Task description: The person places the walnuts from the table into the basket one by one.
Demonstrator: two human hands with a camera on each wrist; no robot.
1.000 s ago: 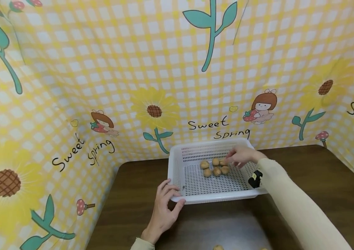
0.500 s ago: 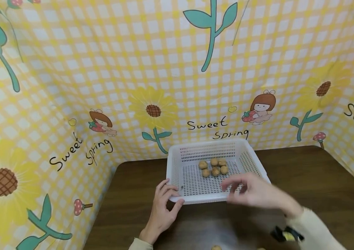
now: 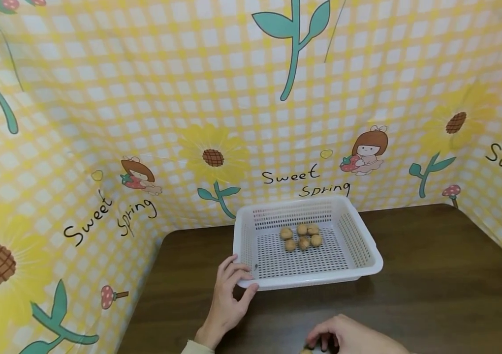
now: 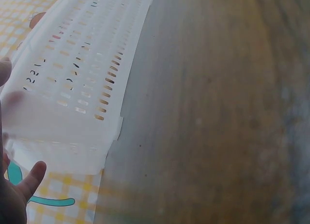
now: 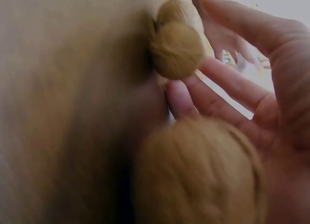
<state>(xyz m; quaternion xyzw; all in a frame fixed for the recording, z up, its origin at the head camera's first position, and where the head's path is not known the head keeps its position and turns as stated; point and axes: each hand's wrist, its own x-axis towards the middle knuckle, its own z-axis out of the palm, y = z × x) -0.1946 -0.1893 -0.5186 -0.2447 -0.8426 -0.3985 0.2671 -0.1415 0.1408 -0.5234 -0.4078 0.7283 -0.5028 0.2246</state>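
My left hand (image 3: 225, 301) holds the near left corner of a white plastic basket (image 3: 310, 280), its fingers over the rim and its thumb at the front. Several walnuts (image 3: 304, 243) lie together on the basket floor. At the bottom edge of the head view, my right hand (image 3: 355, 337) is low over the table beside a walnut (image 3: 306, 351). From the right wrist, its fingers reach loosely around two walnuts (image 5: 178, 52) without closing on them. Another walnut (image 5: 201, 175) is large and near the camera, by the palm.
A dark brown wooden table (image 3: 428, 265) carries the basket. Behind and at both sides hangs a yellow checked cloth (image 3: 180, 98) printed with sunflowers and lettering. The basket's far side stands close to the back cloth.
My right hand has left the basket and come back toward me, down to the walnuts at the table's near side. The left hand has stayed on the basket corner.
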